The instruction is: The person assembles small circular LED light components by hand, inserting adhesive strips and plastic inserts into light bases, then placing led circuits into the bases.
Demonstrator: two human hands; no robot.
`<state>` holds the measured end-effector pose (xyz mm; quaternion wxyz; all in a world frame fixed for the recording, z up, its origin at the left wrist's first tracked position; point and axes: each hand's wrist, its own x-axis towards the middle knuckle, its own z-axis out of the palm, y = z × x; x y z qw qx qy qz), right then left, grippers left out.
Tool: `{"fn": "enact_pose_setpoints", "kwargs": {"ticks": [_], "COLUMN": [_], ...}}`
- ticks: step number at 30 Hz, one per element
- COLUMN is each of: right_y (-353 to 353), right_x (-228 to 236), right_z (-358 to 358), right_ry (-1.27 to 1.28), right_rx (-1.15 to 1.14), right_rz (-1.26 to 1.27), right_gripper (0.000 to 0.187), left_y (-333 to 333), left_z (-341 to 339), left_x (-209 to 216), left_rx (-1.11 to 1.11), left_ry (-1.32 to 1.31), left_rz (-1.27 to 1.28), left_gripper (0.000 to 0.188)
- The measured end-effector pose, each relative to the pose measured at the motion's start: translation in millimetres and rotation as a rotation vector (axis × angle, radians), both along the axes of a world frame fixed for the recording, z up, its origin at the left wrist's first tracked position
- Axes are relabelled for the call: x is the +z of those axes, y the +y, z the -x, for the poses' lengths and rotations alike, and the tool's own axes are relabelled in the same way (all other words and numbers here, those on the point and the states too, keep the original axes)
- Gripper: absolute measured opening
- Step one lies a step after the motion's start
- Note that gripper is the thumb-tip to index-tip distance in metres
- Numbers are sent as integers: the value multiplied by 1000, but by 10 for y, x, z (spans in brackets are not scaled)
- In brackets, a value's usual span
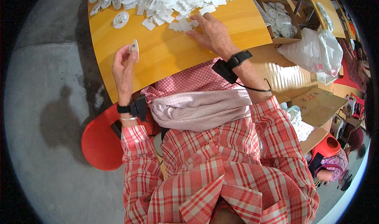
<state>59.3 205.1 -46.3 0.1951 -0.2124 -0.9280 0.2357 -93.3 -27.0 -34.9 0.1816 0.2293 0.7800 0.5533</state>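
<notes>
While grey floor (35, 82) fills most of the L side, the red-white plaid shirt (221, 161) takes the bottom ctr & the yellow table (158, 62) the top ctr. Red seat (100, 145) is by the L forearm, partly hidden. Lap cloth (197, 109), pale pink, lies folded betw. shirt & table. R of table: white plastic bag (327, 54), bulging, & just above it a brown box (288, 40) w/ many white discs (278, 18) inside. Pile (169, 3) of white plastic parts sits at the table's far end, cut off by the view's top. R hand (215, 32): reaching to the pile's near edge, loose, thumb & forefinger spread apart. L hand (124, 66): over the table's L part, well apart from the pile, pinching. Black strap (134, 108) w/ a small unit on L wrist, a similar one on R. Lone disc (121, 20), white, lies flat just L of the pile. Held disc (135, 49), white, is betw. L thumb & fingers, nearly edge-on to view. Flat pcs (184, 25), white, smallest, lie at R fingertips; can't tell if touching.
</notes>
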Motion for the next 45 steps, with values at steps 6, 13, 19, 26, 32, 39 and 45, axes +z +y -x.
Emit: {"fn": "enact_pose_setpoints", "kwargs": {"ticks": [6,13,19,26,32,39,45], "right_y": [-76,-112,-205,-241,-509,-658,-633], "right_x": [-88,-221,-126,303,812,838,754], "right_z": [144,118,30,-327,-474,-497,-579], "right_ry": [-72,107,84,354,380,377,384], "right_rx": [-19,60,-37,36,170,184,166], "right_rz": [-130,-53,210,990,999,921,1091], "right_gripper": [33,27,17,18,15,16,16], "left_y": [-41,-59,-76,8,62,137,73], "left_z": [-445,-625,-685,-855,-916,-991,-993], "left_x": [109,85,137,306,355,425,294], "left_rx": [5,73,-107,-242,-238,-283,-273], "left_ry": [-347,-706,-1116,-1331,-1243,-1212,-1136], "left_rz": [-269,-538,-789,-893,-798,-810,-887], "left_gripper": [37,39,48,54,51,53,48]}}
